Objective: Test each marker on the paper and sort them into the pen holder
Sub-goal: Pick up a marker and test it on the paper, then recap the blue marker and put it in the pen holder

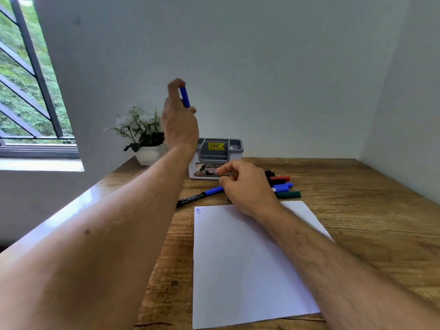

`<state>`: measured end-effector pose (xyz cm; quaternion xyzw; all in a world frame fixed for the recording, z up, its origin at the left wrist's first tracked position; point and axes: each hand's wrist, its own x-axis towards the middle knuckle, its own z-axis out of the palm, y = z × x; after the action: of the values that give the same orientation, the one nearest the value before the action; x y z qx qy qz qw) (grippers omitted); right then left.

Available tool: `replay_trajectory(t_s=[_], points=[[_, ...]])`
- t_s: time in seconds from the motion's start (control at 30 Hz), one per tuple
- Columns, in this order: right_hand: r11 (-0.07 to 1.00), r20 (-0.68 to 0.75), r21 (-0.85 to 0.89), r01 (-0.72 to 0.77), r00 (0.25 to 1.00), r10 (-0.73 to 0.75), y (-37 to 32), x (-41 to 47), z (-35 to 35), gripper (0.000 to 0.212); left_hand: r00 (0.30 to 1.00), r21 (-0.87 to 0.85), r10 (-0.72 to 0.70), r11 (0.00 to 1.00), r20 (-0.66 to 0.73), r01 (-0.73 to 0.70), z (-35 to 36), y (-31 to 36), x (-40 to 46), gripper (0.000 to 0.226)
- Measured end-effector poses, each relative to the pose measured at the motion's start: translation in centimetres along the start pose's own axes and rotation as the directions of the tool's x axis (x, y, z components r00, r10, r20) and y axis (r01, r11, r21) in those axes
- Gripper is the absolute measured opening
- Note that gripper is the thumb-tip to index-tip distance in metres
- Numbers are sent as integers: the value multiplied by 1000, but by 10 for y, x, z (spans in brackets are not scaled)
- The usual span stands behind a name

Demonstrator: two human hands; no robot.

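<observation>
Window with dark diagonal bars (31, 75) far left, greenery behind it. Small white pot of white flowers and green leaves (140, 136) at the back-left corner of the brown wood-grain table (357, 222).

Left hand (179, 117) raised above the table, in front of the wall, fingers pinching a short blue marker cap (185, 97) held roughly upright. That forearm covers the left strip of the table and the left edge of the holder.

Grey-and-white plastic pen holder (217, 158) at the back centre, near the wall. Yellow price sticker inside reads "49.00"; the line above it is too small to read. A small red-bordered tag on the front label shows "42".

Black-barrelled marker with blue end (200, 197) lies flat on the table between holder and paper; white print on the barrel unreadable. Its right end runs under the right hand (247, 186), fingers curled; whether they grip the marker or anything else, cannot tell.

White sheet of paper (242, 263) in front centre, small blue scribble (199, 210) at its top-left corner. Right forearm crosses its upper right part.

Right of the hand: loose markers in a row (282, 184), black, red, blue and green caps, partly hidden behind the hand.
</observation>
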<state>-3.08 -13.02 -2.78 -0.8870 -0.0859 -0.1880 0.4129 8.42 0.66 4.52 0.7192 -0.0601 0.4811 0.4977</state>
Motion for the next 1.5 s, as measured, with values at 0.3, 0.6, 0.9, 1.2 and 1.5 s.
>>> replay_trajectory(t_s=[0.3, 0.6, 0.9, 1.2, 1.5], points=[[1000, 2, -24, 20, 1000, -20, -1, 2, 1, 17, 979, 241, -122, 967, 162, 81, 21, -26, -7, 45], [1000, -27, -29, 4, 1000, -5, 0, 3, -2, 16, 950, 356, -186, 930, 251, 88, 22, -26, -2, 48], [998, -30, -53, -44, 999, 43, -1, 2, -10, 18, 939, 446, -261, 884, 224, 140, 21, -17, -4, 27], [989, -82, -123, -77, 994, 67, -4, -5, -28, 22, 968, 320, -89, 947, 236, 9, -4, 6, -41, 32], [955, -74, -261, -138, 990, 122, -1, -10, -48, 32, 824, 287, -51, 948, 564, -137, -39, 21, -71, 3]])
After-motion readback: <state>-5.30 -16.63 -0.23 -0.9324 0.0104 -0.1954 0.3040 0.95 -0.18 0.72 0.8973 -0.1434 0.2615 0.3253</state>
